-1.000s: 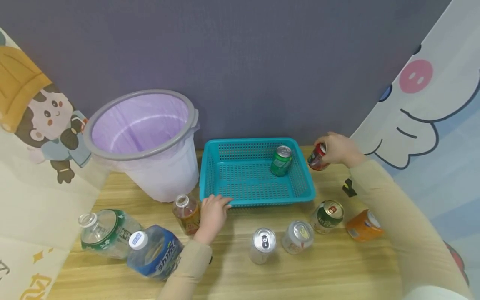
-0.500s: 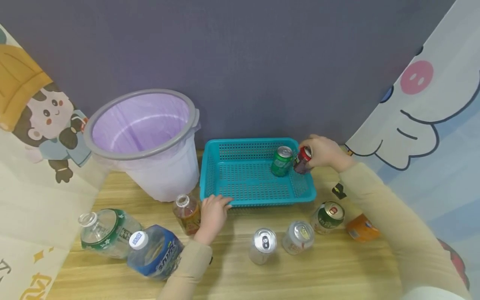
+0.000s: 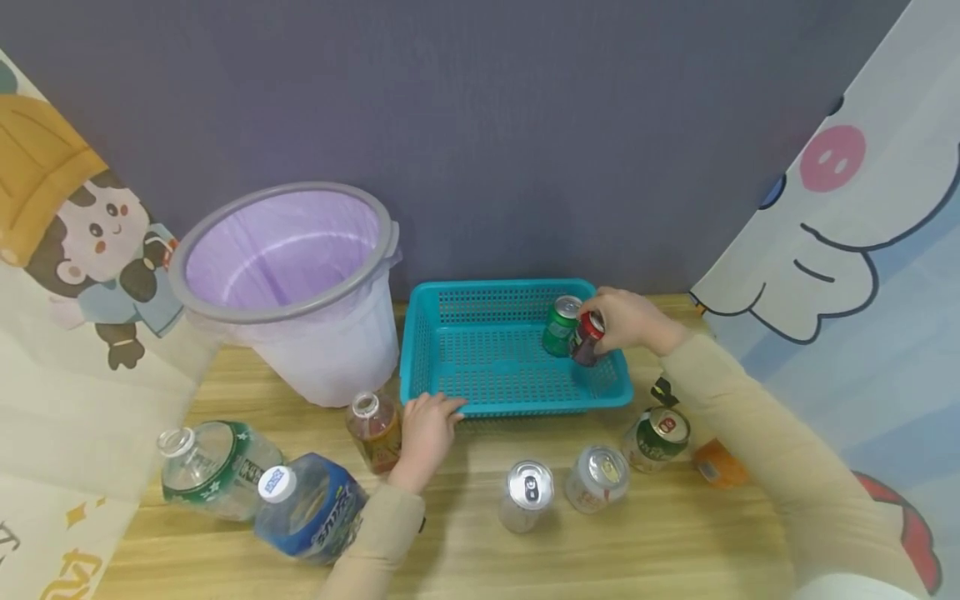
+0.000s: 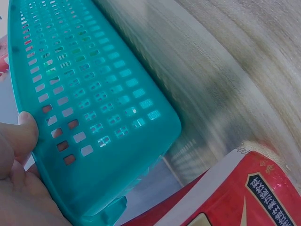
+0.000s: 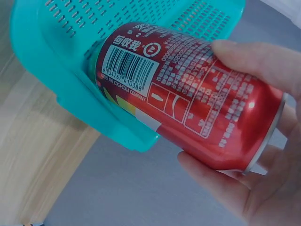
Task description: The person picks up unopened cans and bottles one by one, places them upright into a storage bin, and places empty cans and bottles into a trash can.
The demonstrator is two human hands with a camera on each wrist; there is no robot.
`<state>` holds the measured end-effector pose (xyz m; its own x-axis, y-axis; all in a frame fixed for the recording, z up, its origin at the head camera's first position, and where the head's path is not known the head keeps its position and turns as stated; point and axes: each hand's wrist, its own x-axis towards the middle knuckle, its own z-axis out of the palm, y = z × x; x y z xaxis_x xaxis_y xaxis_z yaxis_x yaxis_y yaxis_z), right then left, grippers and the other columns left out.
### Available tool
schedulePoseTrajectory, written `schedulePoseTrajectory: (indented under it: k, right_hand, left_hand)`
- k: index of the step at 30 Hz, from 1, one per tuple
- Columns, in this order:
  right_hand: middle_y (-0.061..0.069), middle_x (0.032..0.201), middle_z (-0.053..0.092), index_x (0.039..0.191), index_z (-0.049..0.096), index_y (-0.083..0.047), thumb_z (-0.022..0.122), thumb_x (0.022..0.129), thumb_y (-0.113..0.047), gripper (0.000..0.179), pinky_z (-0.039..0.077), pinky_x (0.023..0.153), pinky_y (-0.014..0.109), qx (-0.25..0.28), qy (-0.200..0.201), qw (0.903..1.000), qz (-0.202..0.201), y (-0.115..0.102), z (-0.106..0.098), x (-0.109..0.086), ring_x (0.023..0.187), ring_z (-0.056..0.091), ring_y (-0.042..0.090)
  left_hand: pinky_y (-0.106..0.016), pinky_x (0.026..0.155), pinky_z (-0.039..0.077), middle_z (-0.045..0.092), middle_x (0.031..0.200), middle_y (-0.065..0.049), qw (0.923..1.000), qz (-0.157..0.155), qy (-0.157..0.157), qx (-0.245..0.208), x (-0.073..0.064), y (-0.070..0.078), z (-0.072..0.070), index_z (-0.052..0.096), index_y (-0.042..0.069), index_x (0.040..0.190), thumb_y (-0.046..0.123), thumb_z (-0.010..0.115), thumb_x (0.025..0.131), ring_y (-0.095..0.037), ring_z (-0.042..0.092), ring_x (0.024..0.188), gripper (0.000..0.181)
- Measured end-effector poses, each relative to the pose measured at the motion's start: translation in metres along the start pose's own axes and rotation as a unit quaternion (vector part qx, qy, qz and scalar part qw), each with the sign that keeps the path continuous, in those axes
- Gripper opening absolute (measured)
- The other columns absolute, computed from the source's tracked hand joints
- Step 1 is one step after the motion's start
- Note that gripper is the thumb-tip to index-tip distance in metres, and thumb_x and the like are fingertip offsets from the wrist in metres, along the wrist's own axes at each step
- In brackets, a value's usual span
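Note:
My right hand (image 3: 628, 321) grips a red soda can (image 3: 587, 338) at the right end of a turquoise plastic basket (image 3: 517, 410), inside its rim. In the right wrist view, thumb and fingers wrap the upper part of the can (image 5: 188, 94), its lower end within the basket. A green soda can (image 3: 559, 327) stands upright in the basket, just left of the red one. My left hand (image 3: 429, 433) holds the basket's front left rim. The left wrist view has the thumb (image 4: 28, 129) outside the wall, with fingers showing through the holes.
A lined purple bin (image 3: 330, 350) stands left of the basket. Nearby are an amber-coloured drink bottle (image 3: 375, 429), a green-labelled bottle (image 3: 217, 471) and a blue-labelled bottle (image 3: 311, 508). Two pale cans (image 3: 525, 496), a green-gold can (image 3: 656, 437) and an orange can (image 3: 718, 463) are in front.
My right hand has carried the red can leftward from beside the basket, over its right rim and down inside near the green can. The left hand stays on the rim.

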<state>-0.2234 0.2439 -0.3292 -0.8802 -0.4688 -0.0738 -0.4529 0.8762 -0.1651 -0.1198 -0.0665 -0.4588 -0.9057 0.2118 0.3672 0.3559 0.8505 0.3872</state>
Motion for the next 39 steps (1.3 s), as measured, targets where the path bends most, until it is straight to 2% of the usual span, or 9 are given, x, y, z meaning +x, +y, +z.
schedulePoseTrajectory:
  k: [6,13,27,39]
  right_hand:
    - [0.01,0.091,0.061,0.108,0.069,-0.003,0.082,0.056,-0.009,0.054,0.049,0.058,0.031,-0.007,-0.003,0.9999,-0.013,-0.001,0.008,0.005,0.077,0.056,0.02]
    - [0.006,0.089,0.066,0.104,0.068,-0.003,0.083,0.056,-0.011,0.051,0.05,0.061,0.031,-0.005,-0.026,0.9988,-0.04,-0.001,0.018,0.01,0.08,0.058,0.02]
    - [0.01,0.096,0.066,0.116,0.064,0.001,0.083,0.063,-0.011,0.057,0.052,0.065,0.031,0.022,-0.086,0.9959,-0.017,-0.003,0.032,0.017,0.079,0.061,0.018]
    - [0.01,0.096,0.067,0.112,0.065,0.0,0.084,0.061,-0.011,0.056,0.052,0.069,0.034,0.033,-0.086,0.9957,-0.011,0.0,0.044,0.02,0.082,0.062,0.02]
  left_hand:
    - [-0.034,0.074,0.039,0.069,0.085,-0.001,1.0,-0.003,0.002,-0.001,-0.001,-0.001,0.0,0.075,0.016,0.098,0.015,0.072,0.081,-0.017,0.051,0.072,0.017]
    - [-0.034,0.075,0.039,0.07,0.088,-0.001,1.0,-0.003,0.004,0.0,-0.001,-0.001,0.0,0.075,0.016,0.098,0.015,0.072,0.081,-0.017,0.053,0.074,0.017]
    - [-0.035,0.075,0.04,0.069,0.086,0.0,1.0,0.001,0.001,0.006,-0.002,-0.002,0.0,0.074,0.017,0.1,0.016,0.072,0.082,-0.017,0.052,0.073,0.018]
    - [-0.033,0.074,0.039,0.07,0.087,0.0,1.0,0.0,0.0,0.001,0.001,-0.001,0.003,0.075,0.016,0.099,0.016,0.072,0.081,-0.017,0.051,0.072,0.018]
